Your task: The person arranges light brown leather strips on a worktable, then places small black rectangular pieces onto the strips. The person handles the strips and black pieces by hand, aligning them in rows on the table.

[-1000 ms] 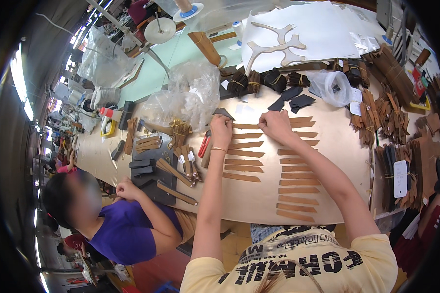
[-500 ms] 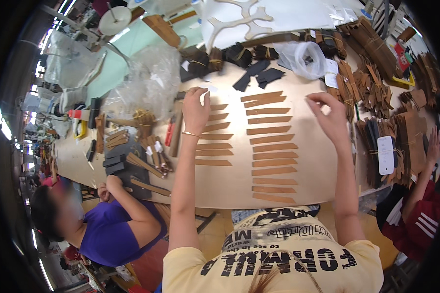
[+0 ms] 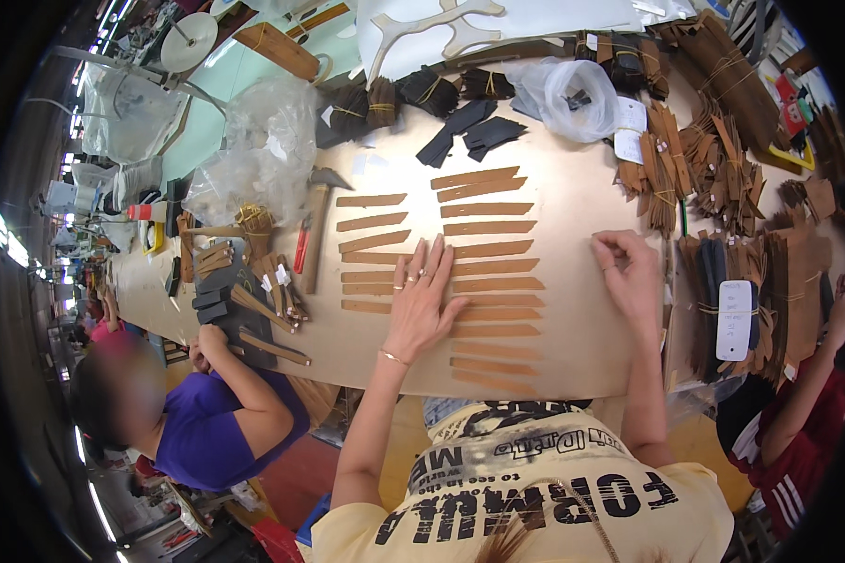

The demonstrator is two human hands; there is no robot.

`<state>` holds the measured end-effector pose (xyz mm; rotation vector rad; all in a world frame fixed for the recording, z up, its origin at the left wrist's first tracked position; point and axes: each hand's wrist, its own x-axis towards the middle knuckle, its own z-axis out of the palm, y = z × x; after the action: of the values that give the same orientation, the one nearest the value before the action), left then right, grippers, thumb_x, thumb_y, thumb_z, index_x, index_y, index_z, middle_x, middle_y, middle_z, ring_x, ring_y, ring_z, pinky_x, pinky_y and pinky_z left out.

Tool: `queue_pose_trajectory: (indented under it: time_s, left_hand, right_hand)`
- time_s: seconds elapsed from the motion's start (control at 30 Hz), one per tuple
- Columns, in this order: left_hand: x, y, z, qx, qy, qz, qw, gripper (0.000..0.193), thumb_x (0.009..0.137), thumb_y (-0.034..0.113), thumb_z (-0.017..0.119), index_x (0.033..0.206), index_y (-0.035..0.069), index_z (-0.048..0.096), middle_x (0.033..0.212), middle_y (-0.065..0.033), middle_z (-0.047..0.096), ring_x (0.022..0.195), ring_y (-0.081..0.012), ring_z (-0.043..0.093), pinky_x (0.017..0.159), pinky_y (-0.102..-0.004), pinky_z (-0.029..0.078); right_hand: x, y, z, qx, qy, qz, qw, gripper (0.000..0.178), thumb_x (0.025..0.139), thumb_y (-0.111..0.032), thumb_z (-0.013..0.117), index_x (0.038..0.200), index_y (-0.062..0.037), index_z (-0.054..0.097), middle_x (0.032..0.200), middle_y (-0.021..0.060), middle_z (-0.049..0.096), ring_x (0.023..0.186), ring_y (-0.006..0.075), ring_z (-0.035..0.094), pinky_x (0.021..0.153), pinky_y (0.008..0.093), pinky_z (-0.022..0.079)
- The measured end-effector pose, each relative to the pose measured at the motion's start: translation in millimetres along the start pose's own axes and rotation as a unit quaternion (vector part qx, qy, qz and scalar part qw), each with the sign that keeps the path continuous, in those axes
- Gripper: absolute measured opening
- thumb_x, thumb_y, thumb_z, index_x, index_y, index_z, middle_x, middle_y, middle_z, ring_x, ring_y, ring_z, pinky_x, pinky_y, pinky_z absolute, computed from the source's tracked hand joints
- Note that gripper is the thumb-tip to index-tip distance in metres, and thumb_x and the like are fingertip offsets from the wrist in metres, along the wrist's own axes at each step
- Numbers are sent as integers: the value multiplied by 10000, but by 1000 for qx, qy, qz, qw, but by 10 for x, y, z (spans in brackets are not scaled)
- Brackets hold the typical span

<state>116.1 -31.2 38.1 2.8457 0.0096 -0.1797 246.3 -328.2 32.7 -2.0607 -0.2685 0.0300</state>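
Observation:
Several narrow brown leather strips lie in a long column on the table, slanted at one end. To their left is a shorter column of similar strips. My left hand lies flat with fingers stretched out between the two columns, covering some strip ends. Its thumb reaches over the longer column. My right hand rests at the table's right side, apart from the strips, fingers curled and thumb against the index finger. Whether anything is pinched there is hidden.
A hammer lies left of the strips, beside a red-handled tool. Black strips and a clear plastic bag roll sit at the far side. Tied leather bundles crowd the right. Co-workers sit at left and right.
My left hand has come down from the far end of the left column and flattened over the strips. My right hand has drawn nearer, its fingers still curled. The view has shifted slightly.

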Motion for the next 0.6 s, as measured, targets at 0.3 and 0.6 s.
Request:
queue_pose_trajectory:
  time_s: [0.3,0.6]
  left_hand:
    - [-20,-33,8,-58,111,-25,992,776,950,513,520,1557,101,267,1623,-126,231,1497,-319,198,1210,-506,100]
    - [-81,256,-130,-185,246,-37,951,499,898,102,597,1381,19,502,1541,-252,301,1420,-426,306,1163,-516,224]
  right_hand:
    - [210,-409,-165,-57,-42,-58,996,130,873,-130,714,935,-16,705,875,99,680,771,254,640,712,354,480]
    - [931,-345,-49,-56,62,-111,990,135,885,-146,689,965,-38,701,906,100,657,851,292,629,749,389,473]
